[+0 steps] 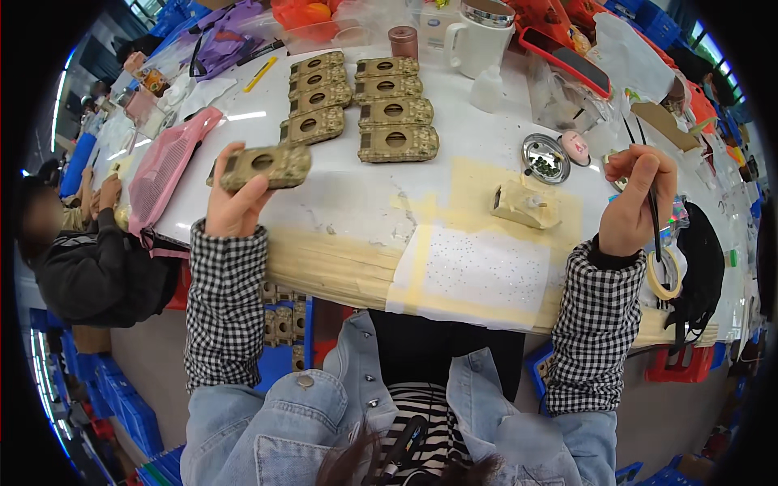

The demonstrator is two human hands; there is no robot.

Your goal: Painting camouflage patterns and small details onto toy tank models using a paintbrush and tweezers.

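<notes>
In my left hand (237, 194), raised over the left part of the table, is a camouflage toy tank hull (284, 168) with a round hole in its top. The thumb presses on one side of it, and fingers wrap behind. My right hand (640, 190) is closed around long black tweezers (655, 215) at the table's right side, apart from the hull. Two columns of similar toy tank hulls (397, 143) lie at the far middle. Left of my right hand are a round metal dish (554, 180) with small dark green pieces and a pale yellowish block (525, 202).
A white sheet with tiny dots (478, 263) is taped at the near edge. A white mug (478, 49), a small white bottle (487, 89) and a red-cased phone (565, 62) stand or lie farther back. A pink mesh bag (174, 166) lies left, near another person (97, 259).
</notes>
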